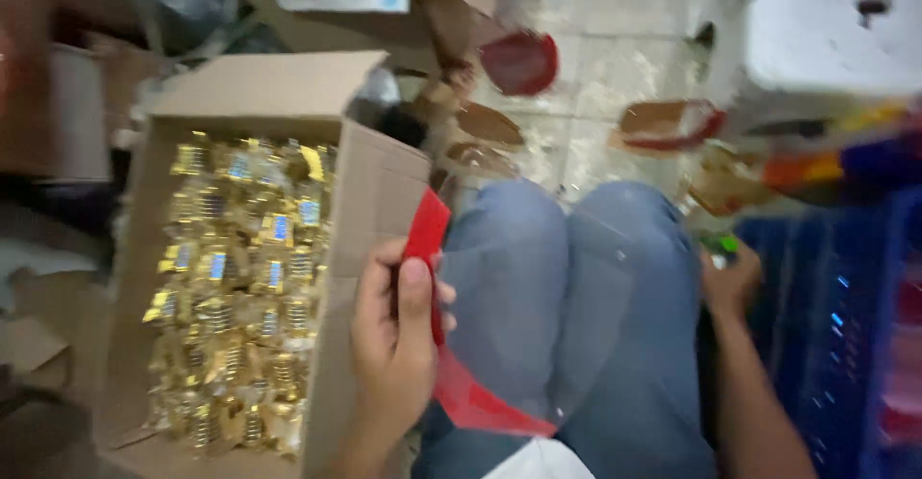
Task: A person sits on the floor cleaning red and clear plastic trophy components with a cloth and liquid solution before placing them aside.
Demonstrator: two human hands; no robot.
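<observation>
Fingers of left hand (392,330) curl around red-edged clear bag (461,345); right hand (730,282) lowered.

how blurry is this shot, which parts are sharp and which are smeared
Head view: motion blur throughout, worst at the top and right, where the red lid and blue crate smear. The left hand on the red-edged clear bag is sharpest; the gold packets in the cardboard box glare softly; the right hand is soft.

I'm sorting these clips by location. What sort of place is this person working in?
Probably an informal packing spot on the floor of a workshop or storeroom. A cardboard box is full of small gold-wrapped items, red pieces lie on the tiled floor, and the left hand holds a red-edged clear pouch.
</observation>
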